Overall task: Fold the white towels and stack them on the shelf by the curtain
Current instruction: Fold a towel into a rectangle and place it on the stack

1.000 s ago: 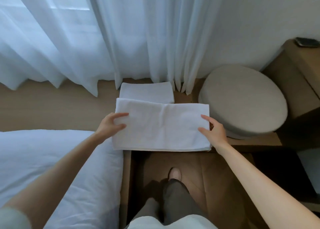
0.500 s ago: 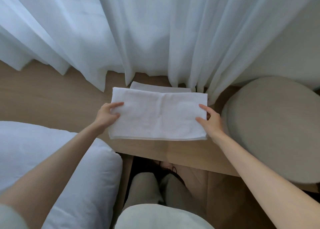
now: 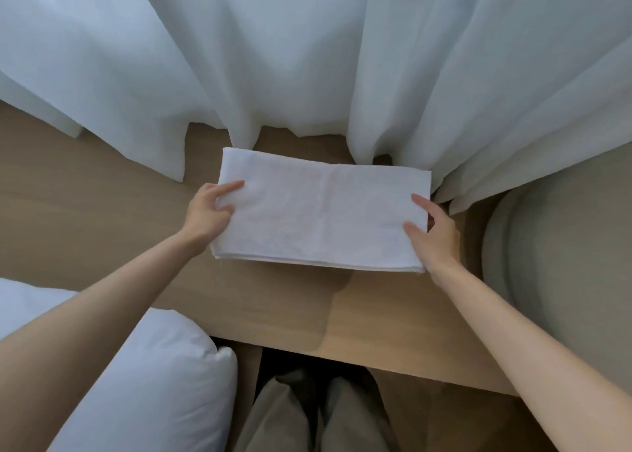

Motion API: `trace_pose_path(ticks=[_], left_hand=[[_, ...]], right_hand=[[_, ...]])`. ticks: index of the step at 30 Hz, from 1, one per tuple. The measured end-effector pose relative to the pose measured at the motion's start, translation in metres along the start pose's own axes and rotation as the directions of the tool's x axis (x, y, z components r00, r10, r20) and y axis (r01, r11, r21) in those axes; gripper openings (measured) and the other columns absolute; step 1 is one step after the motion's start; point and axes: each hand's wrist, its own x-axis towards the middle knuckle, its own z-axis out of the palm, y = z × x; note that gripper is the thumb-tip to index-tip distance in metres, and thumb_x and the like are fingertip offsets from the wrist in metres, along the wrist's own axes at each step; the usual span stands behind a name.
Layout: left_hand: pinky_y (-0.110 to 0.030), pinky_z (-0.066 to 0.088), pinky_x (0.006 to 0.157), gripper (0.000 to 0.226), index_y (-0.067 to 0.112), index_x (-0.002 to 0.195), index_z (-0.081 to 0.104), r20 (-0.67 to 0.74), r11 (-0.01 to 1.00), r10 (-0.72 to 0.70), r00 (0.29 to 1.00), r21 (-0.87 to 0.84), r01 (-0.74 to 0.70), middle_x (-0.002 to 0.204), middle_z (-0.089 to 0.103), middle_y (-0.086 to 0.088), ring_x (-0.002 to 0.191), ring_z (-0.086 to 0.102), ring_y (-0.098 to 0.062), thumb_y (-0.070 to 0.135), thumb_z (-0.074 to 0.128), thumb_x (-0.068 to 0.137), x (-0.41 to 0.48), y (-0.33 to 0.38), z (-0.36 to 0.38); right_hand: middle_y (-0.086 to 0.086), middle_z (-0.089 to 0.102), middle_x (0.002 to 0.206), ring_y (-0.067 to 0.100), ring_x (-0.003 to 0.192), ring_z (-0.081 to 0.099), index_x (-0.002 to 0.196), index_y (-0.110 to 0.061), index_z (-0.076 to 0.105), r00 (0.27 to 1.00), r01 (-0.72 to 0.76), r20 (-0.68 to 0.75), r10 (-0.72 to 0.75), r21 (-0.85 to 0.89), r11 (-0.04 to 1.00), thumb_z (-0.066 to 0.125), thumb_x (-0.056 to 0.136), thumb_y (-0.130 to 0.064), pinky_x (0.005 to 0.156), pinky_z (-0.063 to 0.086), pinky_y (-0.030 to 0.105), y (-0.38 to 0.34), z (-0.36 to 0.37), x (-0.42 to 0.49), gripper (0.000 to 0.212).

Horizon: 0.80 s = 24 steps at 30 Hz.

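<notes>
Towel [image 3: 318,209] handling comes first, and the head view is all you have. The folded white towel lies flat and level over the wooden shelf [image 3: 102,219], its far edge just under the hem of the curtain [image 3: 307,58]. You cannot tell whether it rests on the wood or hangs just above it, though a shadow falls in front of its near edge.

Your left hand [image 3: 208,212] grips the left end, one digit stretched along the top face and the others curled at the edge. Your right hand [image 3: 436,236] grips the right end, thumb and a fingertip on top, the other fingers hidden behind the edge.

Expect the towel to be light, soft and floppy. Several layers show along the near edge, and they would likely slide apart or sag in the middle if lifted by one end. Take it at both short ends, or slip flat palms beneath. It is neither fragile nor slippery.

No label, brand or writing is readable anywhere. A white pillow [image 3: 143,383] sits near left, a round grey stool [image 3: 564,263] to the right.
</notes>
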Motion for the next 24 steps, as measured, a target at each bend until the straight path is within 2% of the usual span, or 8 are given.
trace_pose_path(ticks=[7,10,12,16,19,22,24], left_hand=[[-0.030,0.040,0.099,0.046,0.028,0.128,0.058,0.098,1.000,-0.002,0.995,0.025,0.000,0.115,0.044,0.002,0.107,0.045,-0.019,0.001,0.048,0.092,0.062,-0.027,0.039],[-0.024,0.036,0.093,0.048,0.027,0.129,0.057,0.092,0.999,-0.022,0.996,0.035,0.018,0.117,0.044,0.002,0.105,0.043,-0.016,-0.001,0.044,0.093,0.070,-0.043,0.055],[-0.022,0.034,0.092,0.050,0.028,0.130,0.057,0.080,1.000,-0.018,0.997,0.019,0.016,0.118,0.044,0.003,0.104,0.042,-0.014,-0.002,0.042,0.093,0.072,-0.051,0.061],[-0.023,0.035,0.092,0.049,0.029,0.130,0.056,0.070,1.000,0.024,0.997,-0.003,-0.024,0.116,0.043,0.005,0.103,0.042,-0.013,-0.001,0.041,0.094,0.075,-0.057,0.063],[-0.019,0.033,0.088,0.049,0.027,0.132,0.055,0.088,0.998,0.059,0.994,0.009,-0.060,0.115,0.043,0.003,0.103,0.043,-0.013,-0.001,0.041,0.095,0.076,-0.059,0.063],[-0.018,0.032,0.087,0.051,0.024,0.134,0.053,0.079,0.987,0.112,0.991,0.104,-0.120,0.124,0.045,-0.005,0.108,0.044,-0.017,-0.004,0.042,0.093,0.071,-0.057,0.063],[-0.032,0.035,0.098,0.052,0.022,0.134,0.052,-0.001,0.946,0.177,0.984,0.275,-0.170,0.140,0.038,-0.009,0.124,0.038,-0.026,-0.005,0.046,0.090,0.063,-0.052,0.067]], right_hand=[[0.003,0.045,0.140,0.018,0.126,0.043,0.137,-0.027,0.049,0.994,-0.081,-0.083,0.075,-0.068,0.994,0.044,0.093,0.005,0.106,0.040,0.033,0.037,0.039,0.046,0.055],[0.005,0.042,0.137,0.022,0.124,0.044,0.137,-0.029,0.048,0.983,-0.154,-0.109,0.146,-0.065,0.986,0.039,0.094,0.008,0.106,0.041,0.036,0.053,0.050,0.057,0.057],[0.004,0.041,0.135,0.018,0.120,0.043,0.137,-0.031,0.047,0.979,-0.170,-0.123,0.161,-0.062,0.984,0.037,0.095,0.007,0.107,0.039,0.034,0.060,0.054,0.059,0.057],[-0.007,0.038,0.120,0.007,0.112,0.038,0.139,-0.030,0.046,0.986,-0.066,-0.156,0.050,-0.098,0.993,0.038,0.095,0.008,0.102,0.032,0.020,0.065,0.056,0.057,0.058],[-0.004,0.041,0.125,0.010,0.116,0.037,0.141,-0.027,0.044,0.982,-0.029,-0.187,0.003,-0.135,0.990,0.038,0.096,0.009,0.103,0.030,0.020,0.069,0.057,0.055,0.058],[0.006,0.040,0.137,0.024,0.122,0.036,0.143,-0.024,0.042,0.978,-0.058,-0.209,0.000,-0.267,0.962,0.039,0.094,0.011,0.100,0.028,0.022,0.071,0.064,0.052,0.060],[0.005,0.030,0.149,0.029,0.122,0.032,0.142,-0.026,0.043,0.965,-0.076,-0.256,-0.051,-0.465,0.882,0.044,0.091,0.010,0.097,0.024,0.024,0.066,0.069,0.047,0.062]])
